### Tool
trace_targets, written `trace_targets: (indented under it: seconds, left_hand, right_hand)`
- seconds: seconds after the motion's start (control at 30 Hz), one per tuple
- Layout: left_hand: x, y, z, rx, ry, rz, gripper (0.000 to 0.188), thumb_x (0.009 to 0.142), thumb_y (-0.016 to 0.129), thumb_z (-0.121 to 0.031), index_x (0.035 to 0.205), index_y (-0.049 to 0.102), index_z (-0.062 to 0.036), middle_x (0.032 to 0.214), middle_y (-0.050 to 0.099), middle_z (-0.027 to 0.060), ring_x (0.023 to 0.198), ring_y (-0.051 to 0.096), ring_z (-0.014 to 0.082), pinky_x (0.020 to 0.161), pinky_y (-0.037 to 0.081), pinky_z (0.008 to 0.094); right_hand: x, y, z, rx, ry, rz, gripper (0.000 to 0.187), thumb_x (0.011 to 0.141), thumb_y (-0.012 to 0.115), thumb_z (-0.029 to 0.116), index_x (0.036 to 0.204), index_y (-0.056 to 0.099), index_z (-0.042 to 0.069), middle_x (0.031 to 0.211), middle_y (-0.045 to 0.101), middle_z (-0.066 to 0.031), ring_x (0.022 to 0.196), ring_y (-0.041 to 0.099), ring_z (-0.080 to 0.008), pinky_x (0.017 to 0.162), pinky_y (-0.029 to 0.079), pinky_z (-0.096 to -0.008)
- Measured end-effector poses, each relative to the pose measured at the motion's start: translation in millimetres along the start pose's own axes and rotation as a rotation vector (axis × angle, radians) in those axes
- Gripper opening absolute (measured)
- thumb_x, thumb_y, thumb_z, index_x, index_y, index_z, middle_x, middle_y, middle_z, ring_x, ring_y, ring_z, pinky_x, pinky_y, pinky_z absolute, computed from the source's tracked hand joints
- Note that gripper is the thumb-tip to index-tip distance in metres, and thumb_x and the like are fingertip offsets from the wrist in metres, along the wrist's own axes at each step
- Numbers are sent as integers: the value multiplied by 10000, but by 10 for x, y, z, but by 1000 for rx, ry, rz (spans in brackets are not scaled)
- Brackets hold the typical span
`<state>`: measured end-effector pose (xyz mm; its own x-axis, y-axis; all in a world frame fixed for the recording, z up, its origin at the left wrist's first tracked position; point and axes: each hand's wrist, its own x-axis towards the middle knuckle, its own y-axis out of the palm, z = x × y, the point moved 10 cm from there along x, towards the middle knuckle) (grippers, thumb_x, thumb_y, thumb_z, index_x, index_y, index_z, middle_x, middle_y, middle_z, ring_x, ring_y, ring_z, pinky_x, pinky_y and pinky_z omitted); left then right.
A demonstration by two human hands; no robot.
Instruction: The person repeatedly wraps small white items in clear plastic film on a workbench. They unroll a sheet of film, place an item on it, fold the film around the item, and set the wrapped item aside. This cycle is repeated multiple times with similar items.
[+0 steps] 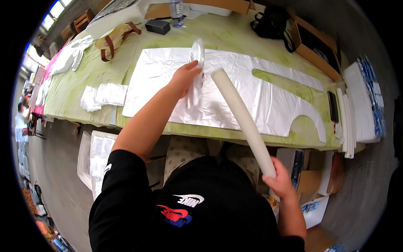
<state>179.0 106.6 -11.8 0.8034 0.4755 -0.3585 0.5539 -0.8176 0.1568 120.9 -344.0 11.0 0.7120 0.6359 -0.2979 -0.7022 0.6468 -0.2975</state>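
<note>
Across the table lies a flat white plastic apron-like sheet (260, 96), wrinkled and glossy, with rounded cutouts at its right end. Above its middle, my left hand (184, 77) grips a narrow folded piece of white plastic (196, 75), held upright. My right hand (280, 178) is closed around the lower end of a long whitish tube (243, 117). That tube slants up to the left, its far end over the sheet. Left of the sheet sit small folded white plastic packets (105, 95).
A green patterned cloth covers the table (226, 31). At the back are a dark box (158, 27), a water bottle (176, 14) and a black bag (273, 25). More white tubes (346, 122) and a phone (333, 107) lie right. A plastic bin (86, 161) stands below left.
</note>
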Motion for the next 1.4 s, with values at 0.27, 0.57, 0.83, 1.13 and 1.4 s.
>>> trace_targets:
  seconds: [0.27,0.57,0.83,1.13,1.4]
  left_hand:
    - [-733,88,208,540,112,98,521,988,632,-139,1480,526,-6,1180,696,118,1001,666,171,833,571,313]
    - [-1700,438,823,82,-386,484,425,1042,589,-143,1442,540,-8,1174,685,91,943,677,147,794,605,301]
    - [-2137,517,930,-304,-473,653,573,1063,557,-255,1555,394,-10,1355,638,161,1109,701,228,784,635,316]
    - [-2350,392,897,-155,-441,694,624,1051,597,-325,1578,387,-64,1227,645,65,973,687,174,748,588,275]
    - [-2056,489,113,1256,809,301,714,748,848,-141,1415,594,-162,1377,570,120,1317,512,301,1116,412,434]
  right_hand:
    - [1005,190,1000,-666,-366,-223,464,888,717,306,1252,604,40,1051,658,-185,985,641,-400,852,526,-483]
    - [1215,-369,686,-928,-175,-421,526,923,665,383,1329,584,59,1101,666,-190,1018,647,-401,853,547,-483]
    - [713,202,1086,-1004,-686,-408,706,799,793,245,1453,541,160,1474,482,-114,1397,399,-359,1163,292,-586]
    - [1009,1149,1214,-745,-935,-82,392,776,748,86,1160,714,161,1343,633,-46,1259,520,-335,1103,377,-526]
    - [1150,1099,1238,-621,-897,-108,200,776,743,99,976,743,107,1188,709,-53,1069,590,-284,992,447,-434]
